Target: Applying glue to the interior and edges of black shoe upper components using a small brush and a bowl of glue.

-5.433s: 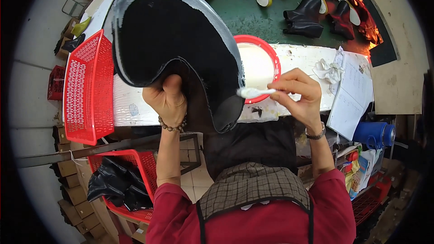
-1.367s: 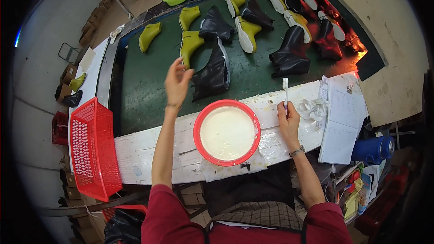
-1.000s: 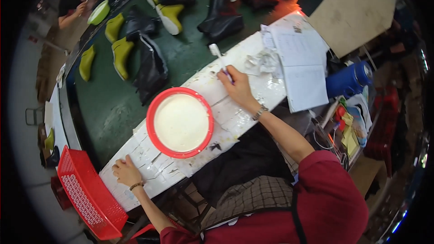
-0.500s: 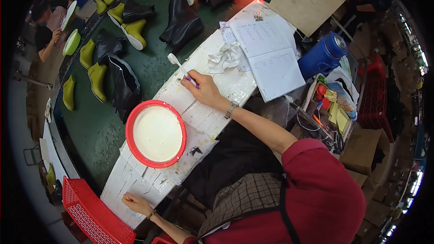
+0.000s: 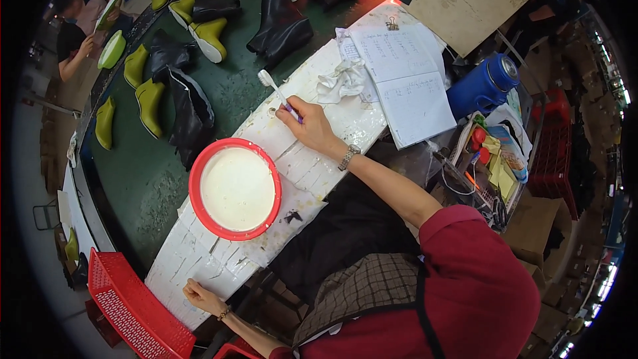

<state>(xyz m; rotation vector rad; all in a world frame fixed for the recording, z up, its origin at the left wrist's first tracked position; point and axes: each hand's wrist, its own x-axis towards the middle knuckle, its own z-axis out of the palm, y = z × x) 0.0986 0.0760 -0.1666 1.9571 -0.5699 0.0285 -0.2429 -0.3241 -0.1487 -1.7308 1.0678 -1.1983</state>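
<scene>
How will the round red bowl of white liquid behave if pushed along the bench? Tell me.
The round red bowl looks wide and shallow, so it probably slides rather than tips. The white liquid sits near the rim, so a quick shove would likely slop it over. The white-coated bench looks crusted and uneven, so it may drag or snag.

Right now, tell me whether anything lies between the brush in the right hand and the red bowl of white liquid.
Nothing visible does. The right hand holds the brush above the white board; only bare board separates it from the red bowl.
</scene>
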